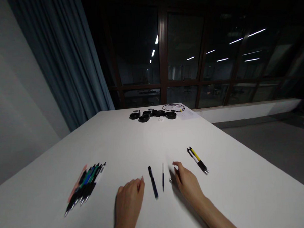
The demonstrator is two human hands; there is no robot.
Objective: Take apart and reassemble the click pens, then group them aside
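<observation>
My left hand [130, 199] rests on the white table [133, 145], its fingers curled under and nothing showing in them. Just right of it lies a dark capped pen [153, 182], apart from the hand. Beside that pen is a thin refill [163, 177] with a white upper part and a dark lower part. My right hand [187, 183] is farther right, its fingers bent. A small silvery tip [170, 180] shows at its left side; whatever the fingers hold is blurred and mostly hidden. Two click pens, one yellow [196, 155] and one white [195, 157], lie beyond the right hand.
On the left, a row of several pens [88, 184] lies side by side, with a pink one [78, 182] at its outer edge. Black round parts with straps [152, 114], a black cable [174, 108] and paper [187, 114] sit at the far end. A blue curtain [66, 57] hangs behind.
</observation>
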